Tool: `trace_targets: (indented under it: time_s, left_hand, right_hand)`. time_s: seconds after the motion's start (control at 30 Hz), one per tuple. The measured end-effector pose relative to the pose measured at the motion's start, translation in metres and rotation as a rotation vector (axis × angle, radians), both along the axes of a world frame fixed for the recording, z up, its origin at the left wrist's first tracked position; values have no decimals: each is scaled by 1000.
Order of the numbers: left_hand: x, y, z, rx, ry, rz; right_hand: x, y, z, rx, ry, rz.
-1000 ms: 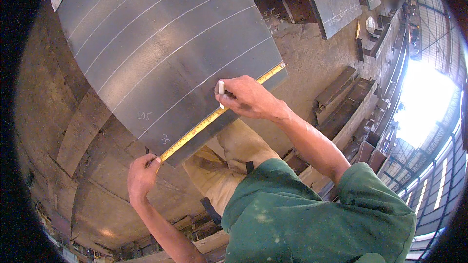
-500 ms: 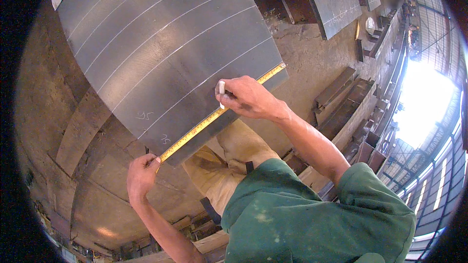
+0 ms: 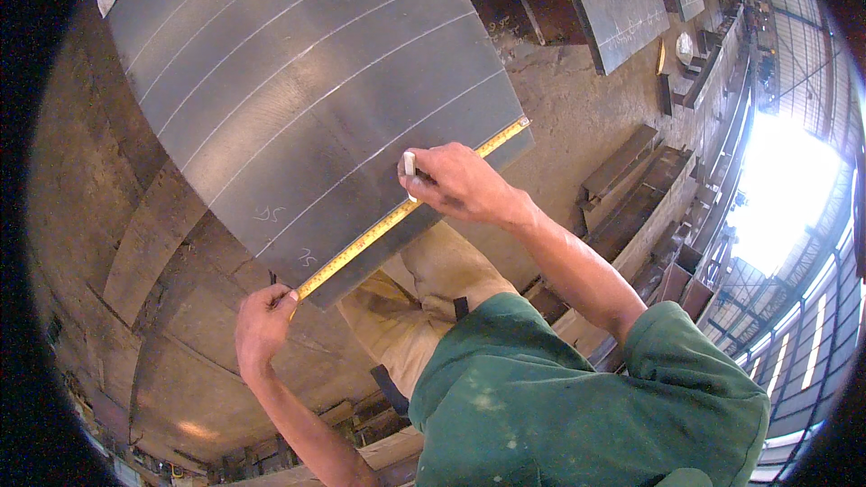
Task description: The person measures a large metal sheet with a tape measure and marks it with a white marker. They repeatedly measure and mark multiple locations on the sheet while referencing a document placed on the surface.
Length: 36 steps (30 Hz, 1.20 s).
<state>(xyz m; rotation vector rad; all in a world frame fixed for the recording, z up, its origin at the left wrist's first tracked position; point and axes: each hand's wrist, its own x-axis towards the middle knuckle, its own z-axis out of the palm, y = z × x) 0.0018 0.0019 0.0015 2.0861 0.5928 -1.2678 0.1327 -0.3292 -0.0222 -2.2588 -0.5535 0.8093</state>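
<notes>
On the grey chalk-lined steel plate, a taut yellow tape measure.

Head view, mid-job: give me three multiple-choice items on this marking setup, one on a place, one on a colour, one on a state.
1. Where does the tape measure lie?
A. Along the near edge of the steel plate
B. On the floor
C. Coiled on the person's lap

2. What colour is the tape?
A. Red
B. Yellow
C. White

3. What is the right hand doing?
A. Hanging empty
B. Holding a white chalk stick at the tape
C. Gripping a hammer

Answers: 1 A, the tape runs beside the plate's near edge, its end pinned by the left hand. 2 B, its blade shows yellow. 3 B, the white stick rises from the fingers above the tape.
</notes>
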Motion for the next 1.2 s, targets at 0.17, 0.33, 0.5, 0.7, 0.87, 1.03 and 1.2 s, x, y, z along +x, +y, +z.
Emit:
trace_targets:
  time_s: [0.17,0.33,0.5,0.7,0.87,1.03,1.2]
  left_hand:
    - [0,0,0,14,35,14]
    - [0,0,-1,1,39,22]
    - [-5,2,-4,-12,-5,11]
    - [-1,2,-7,-33,-2,-7]
    - [6,-1,-1,-19,-5,-26]
    - [6,1,-1,-50,-9,-23]
    - [5,3,-4,-93,-44,-43]
  right_hand:
    - [-3,5,1,-41,-23,0]
    - [-9,17,8,15,-306,-78]
    - [-23,0,31,345,-861,-302]
    - [-22,-17,32,292,-792,-538]
    - [-35,-28,24,236,-654,-601]
    - [-63,-36,16,170,-516,-641]
    - [-71,-38,17,63,-421,-636]
